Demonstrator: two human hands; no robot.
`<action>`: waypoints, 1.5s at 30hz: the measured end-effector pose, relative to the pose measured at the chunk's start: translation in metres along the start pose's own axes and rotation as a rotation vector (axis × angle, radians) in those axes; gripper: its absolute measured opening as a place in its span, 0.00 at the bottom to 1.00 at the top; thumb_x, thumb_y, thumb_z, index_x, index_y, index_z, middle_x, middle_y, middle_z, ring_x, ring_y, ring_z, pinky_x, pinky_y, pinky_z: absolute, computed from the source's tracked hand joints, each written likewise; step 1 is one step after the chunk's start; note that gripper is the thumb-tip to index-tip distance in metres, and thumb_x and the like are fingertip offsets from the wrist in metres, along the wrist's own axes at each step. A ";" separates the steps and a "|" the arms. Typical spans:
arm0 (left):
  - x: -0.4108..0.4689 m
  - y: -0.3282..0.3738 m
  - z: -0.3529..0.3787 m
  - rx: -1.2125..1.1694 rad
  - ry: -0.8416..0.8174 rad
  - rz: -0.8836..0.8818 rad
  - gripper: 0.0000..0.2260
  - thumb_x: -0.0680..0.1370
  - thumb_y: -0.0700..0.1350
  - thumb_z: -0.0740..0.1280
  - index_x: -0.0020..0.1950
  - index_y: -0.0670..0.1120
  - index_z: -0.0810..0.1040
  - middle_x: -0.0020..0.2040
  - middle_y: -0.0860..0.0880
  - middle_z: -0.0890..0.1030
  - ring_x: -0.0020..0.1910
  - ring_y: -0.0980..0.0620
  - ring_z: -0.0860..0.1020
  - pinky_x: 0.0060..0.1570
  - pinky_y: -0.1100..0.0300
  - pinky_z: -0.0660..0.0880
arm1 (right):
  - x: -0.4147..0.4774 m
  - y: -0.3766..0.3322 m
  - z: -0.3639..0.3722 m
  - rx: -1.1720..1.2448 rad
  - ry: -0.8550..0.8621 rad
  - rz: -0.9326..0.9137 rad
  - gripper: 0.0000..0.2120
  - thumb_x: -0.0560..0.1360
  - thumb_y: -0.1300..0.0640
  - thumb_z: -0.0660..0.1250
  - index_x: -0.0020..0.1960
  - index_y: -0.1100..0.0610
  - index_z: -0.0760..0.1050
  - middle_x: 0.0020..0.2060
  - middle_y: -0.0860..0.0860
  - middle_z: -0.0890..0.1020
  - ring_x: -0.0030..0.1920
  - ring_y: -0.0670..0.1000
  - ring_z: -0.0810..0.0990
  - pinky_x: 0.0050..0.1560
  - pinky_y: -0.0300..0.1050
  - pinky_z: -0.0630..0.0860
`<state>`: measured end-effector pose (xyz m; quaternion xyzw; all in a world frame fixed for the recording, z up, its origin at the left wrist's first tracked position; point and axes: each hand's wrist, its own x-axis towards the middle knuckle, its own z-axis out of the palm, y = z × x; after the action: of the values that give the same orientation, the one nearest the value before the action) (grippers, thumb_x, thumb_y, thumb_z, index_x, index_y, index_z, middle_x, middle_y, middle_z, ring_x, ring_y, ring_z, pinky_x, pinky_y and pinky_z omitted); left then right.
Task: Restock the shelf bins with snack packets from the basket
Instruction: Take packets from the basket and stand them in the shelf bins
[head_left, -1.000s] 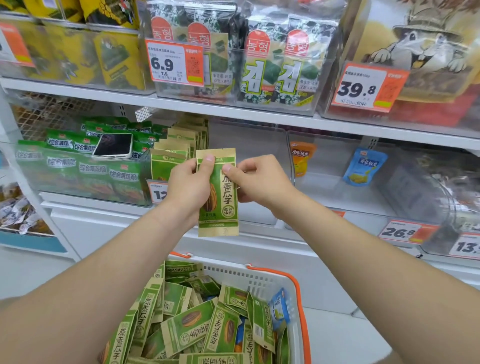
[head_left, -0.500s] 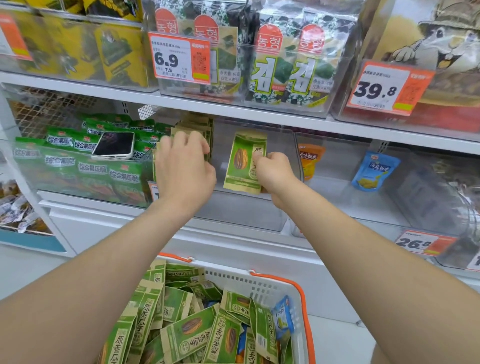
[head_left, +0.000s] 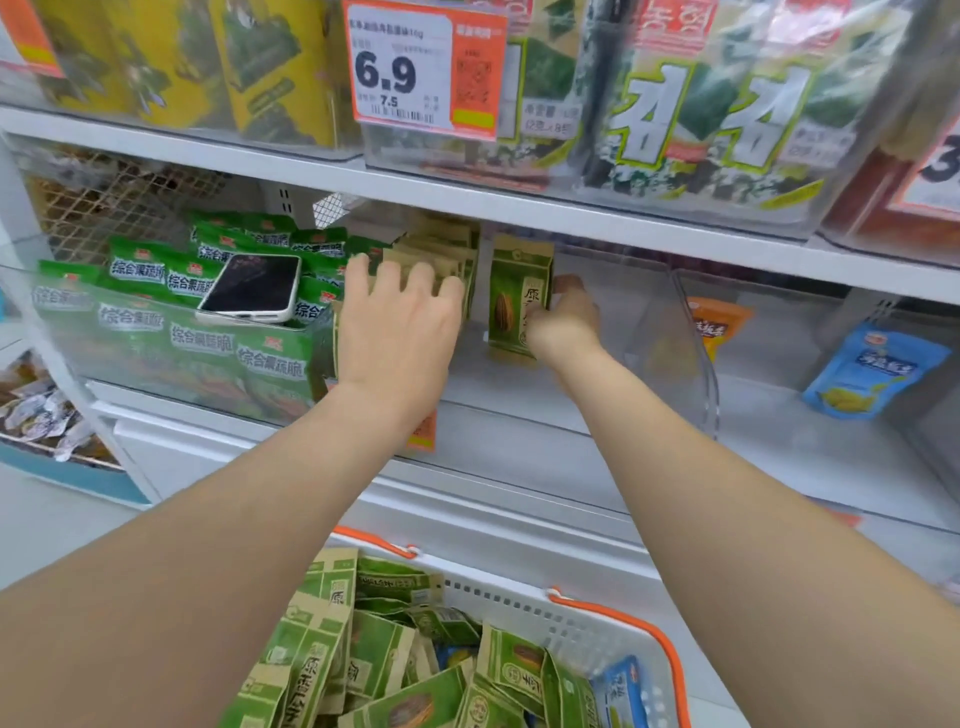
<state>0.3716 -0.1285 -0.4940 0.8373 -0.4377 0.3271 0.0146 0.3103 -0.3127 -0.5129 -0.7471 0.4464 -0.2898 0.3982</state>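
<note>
Inside the clear plastic shelf bin, the right hand is pinching the edge of an upright green-and-tan snack packet, probably light and crinkly. The left hand is pressing open-fingered on the neighbouring packets.

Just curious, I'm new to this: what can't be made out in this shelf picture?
Head view:
- Right hand: fingers hidden behind the seed packet it holds.
- Orange price tag: mostly covered by the left forearm.
- Basket contents: cut off by the bottom edge.
- Far-right price tag: cut by the right edge.
</note>
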 end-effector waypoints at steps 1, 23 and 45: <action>0.000 -0.001 0.000 -0.017 -0.010 0.009 0.13 0.70 0.37 0.69 0.54 0.47 0.80 0.52 0.43 0.82 0.54 0.37 0.79 0.69 0.40 0.68 | 0.005 -0.001 0.006 -0.008 0.002 0.008 0.16 0.82 0.59 0.63 0.69 0.54 0.70 0.65 0.59 0.76 0.57 0.59 0.79 0.60 0.50 0.79; -0.001 -0.002 0.003 -0.035 -0.089 0.007 0.09 0.70 0.39 0.68 0.46 0.48 0.84 0.57 0.44 0.79 0.58 0.36 0.76 0.63 0.43 0.68 | 0.029 -0.002 0.020 -0.104 -0.128 -0.137 0.22 0.81 0.65 0.59 0.74 0.58 0.73 0.72 0.56 0.75 0.69 0.58 0.76 0.59 0.42 0.75; -0.028 -0.010 -0.048 -0.521 0.020 0.164 0.12 0.74 0.53 0.69 0.36 0.50 0.71 0.38 0.50 0.75 0.44 0.42 0.74 0.39 0.52 0.67 | -0.045 -0.026 -0.022 -0.589 -0.226 -0.511 0.12 0.77 0.55 0.56 0.49 0.58 0.77 0.48 0.59 0.82 0.50 0.64 0.80 0.47 0.49 0.76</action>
<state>0.3425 -0.0869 -0.4693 0.7637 -0.5734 0.2120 0.2072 0.2851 -0.2724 -0.4830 -0.9433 0.2635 -0.1552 0.1289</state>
